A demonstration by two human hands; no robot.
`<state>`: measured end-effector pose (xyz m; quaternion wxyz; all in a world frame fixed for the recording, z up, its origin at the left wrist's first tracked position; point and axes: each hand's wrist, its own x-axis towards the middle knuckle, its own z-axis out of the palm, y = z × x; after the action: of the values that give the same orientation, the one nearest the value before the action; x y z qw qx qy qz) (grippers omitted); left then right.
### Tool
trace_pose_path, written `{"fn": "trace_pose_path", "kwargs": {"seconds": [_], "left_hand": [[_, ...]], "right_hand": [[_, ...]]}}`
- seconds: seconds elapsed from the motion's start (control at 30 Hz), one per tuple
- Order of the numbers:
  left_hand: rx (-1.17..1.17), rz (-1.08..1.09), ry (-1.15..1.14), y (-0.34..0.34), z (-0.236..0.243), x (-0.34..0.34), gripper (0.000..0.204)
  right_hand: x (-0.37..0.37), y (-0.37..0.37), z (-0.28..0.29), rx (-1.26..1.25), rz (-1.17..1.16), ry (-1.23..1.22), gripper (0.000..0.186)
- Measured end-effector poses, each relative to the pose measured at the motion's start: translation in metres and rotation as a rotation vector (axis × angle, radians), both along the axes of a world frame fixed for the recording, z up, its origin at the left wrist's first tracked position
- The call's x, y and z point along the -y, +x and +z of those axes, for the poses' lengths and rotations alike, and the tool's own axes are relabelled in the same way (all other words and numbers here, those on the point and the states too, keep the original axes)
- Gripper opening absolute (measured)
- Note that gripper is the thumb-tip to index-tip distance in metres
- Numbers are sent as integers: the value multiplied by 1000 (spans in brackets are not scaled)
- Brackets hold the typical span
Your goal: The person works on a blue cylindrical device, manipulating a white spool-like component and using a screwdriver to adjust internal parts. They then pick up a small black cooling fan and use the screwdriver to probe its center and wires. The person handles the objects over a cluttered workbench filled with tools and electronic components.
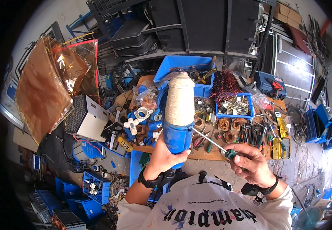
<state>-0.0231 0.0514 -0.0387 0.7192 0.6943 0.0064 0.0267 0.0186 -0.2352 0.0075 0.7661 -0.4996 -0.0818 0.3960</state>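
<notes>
Blue cylinder (177, 134), held (cream far end), green-handled screwdriver (230, 154), tip beside it

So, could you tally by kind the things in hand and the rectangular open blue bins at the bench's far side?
Blue-and-cream part, in the left hand: 1
Screwdriver, in the right hand: 1
Big blue bin and small blue bin: 2
Total: 4

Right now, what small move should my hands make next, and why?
Perhaps check where the screwdriver tip sits before pushing: it appears to meet the blue-and-cream piece near its colour join, but contact isn't clear. Your left hand grips the piece, your right hand the screwdriver.
</notes>
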Motion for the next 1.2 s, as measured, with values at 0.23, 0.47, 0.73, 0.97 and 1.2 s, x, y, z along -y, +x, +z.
{"fn": "trace_pose_path", "kwargs": {"seconds": [0.23, 0.47, 0.73, 0.97, 1.2], "left_hand": [[-61, 24, -56, -3, 3, 0, 54], [1, 31, 47, -3, 1, 0, 51], [-15, 11, 55, -6, 2, 2, 51], [-5, 21, 24, -11, 2, 3, 51], [60, 80, 71, -13, -1, 0, 50]], "right_hand": [[0, 2, -5, -118, 29, 85, 39], [-4, 1, 0, 913, -91, -369, 33], [5, 4, 27, 1163, -55, -493, 35], [7, -2, 25, 1069, -34, -444, 36], [7, -1, 6, 376, 29, -206, 34]]}}
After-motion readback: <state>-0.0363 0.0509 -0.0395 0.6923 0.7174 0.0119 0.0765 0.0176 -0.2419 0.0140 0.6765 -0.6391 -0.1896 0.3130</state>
